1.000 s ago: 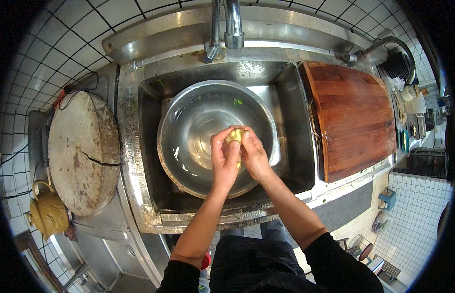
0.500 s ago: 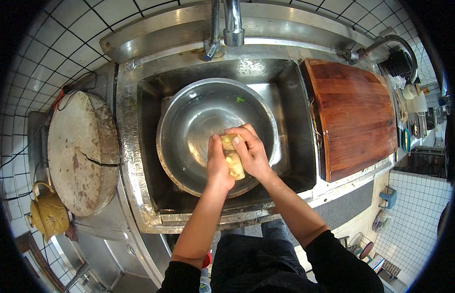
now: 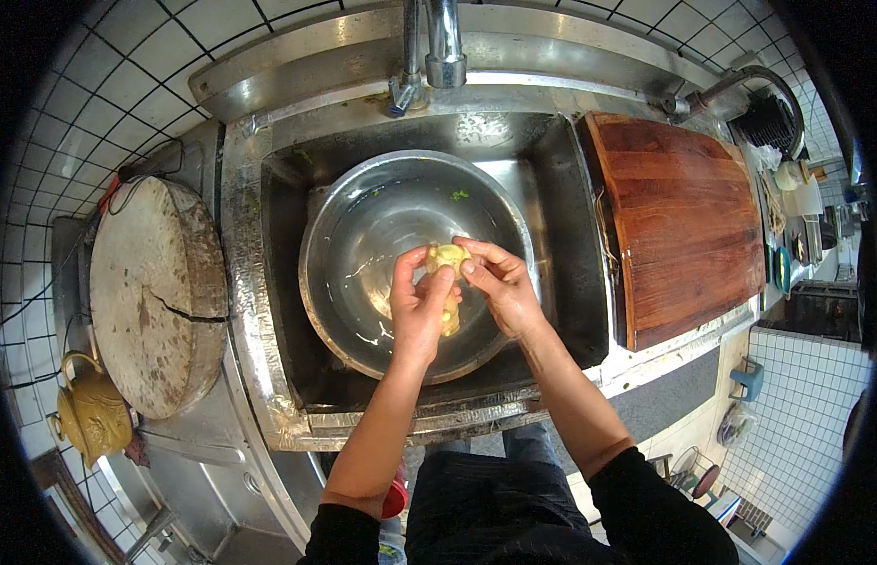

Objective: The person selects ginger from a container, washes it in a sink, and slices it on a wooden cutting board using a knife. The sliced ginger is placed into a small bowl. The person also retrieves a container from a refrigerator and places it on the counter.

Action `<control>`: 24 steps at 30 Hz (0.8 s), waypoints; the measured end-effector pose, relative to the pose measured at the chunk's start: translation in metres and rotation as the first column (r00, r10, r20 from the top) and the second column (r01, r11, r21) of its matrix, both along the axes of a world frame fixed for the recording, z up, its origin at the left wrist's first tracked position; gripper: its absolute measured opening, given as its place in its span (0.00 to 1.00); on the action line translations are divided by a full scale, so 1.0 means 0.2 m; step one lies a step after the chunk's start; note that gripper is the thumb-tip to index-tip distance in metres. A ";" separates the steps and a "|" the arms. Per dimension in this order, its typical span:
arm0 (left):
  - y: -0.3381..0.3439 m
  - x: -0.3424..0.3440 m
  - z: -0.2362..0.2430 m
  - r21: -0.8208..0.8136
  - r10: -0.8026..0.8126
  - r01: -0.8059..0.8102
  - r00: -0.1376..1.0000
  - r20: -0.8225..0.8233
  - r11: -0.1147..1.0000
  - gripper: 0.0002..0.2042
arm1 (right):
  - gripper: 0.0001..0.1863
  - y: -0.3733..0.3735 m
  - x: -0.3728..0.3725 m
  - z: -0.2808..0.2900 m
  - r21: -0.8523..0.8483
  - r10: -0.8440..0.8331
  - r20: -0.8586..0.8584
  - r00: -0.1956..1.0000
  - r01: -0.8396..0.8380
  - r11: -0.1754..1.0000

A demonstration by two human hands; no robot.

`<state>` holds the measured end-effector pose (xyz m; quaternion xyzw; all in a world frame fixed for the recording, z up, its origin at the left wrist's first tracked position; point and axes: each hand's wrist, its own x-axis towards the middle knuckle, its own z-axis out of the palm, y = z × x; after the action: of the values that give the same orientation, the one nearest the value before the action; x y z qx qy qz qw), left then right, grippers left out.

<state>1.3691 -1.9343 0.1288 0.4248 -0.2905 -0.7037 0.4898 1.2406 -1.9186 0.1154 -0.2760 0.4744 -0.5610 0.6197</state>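
My left hand (image 3: 415,311) and my right hand (image 3: 504,292) both grip a knobbly pale yellow piece of what looks like ginger (image 3: 451,254). Fingertips and thumbs pinch its top end, while its lower part shows between my palms. They hold it over a large steel bowl (image 3: 324,245) of clear water, with a few green scraps afloat. The bowl sits inside a square steel sink (image 3: 563,226). Two taps (image 3: 446,61) stand behind it.
A round, cracked chopping block (image 3: 151,273) stands on the left, beside a mustard-yellow teapot (image 3: 92,414). A wooden board (image 3: 679,226) lies right of the sink, with a curved tap (image 3: 749,80) behind it. Small kitchen items (image 3: 796,193) line the far right.
My hands have shifted their grip, rolling the yellow piece. Since half a second ago my left fingers have risen toward its top and my right hand has moved slightly right.
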 end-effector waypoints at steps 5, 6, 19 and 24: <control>-0.01 0.01 -0.02 -0.156 0.002 0.022 0.989 0.151 0.987 0.17 | 0.21 0.01 0.00 0.01 -0.018 0.036 0.239 0.970 -0.033 0.999; -0.01 0.00 -0.03 -0.205 0.006 0.035 0.981 0.196 0.978 0.17 | 0.21 0.01 0.02 0.02 -0.069 0.028 0.252 0.967 -0.011 0.998; -0.11 0.15 -0.01 -0.013 -0.269 0.292 0.898 0.349 0.956 0.10 | 0.19 0.00 -0.14 0.04 -0.118 0.203 -0.152 0.967 -0.221 0.968; -0.13 0.18 0.00 0.133 -0.363 0.339 0.891 0.273 0.932 0.08 | 0.19 0.02 -0.15 0.04 -0.008 0.227 0.000 0.974 -0.227 0.974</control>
<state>1.4052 -1.9605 0.1287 0.4844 -0.4027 -0.7211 0.2886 1.2109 -1.9152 0.1226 -0.3307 0.4372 -0.4887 0.6787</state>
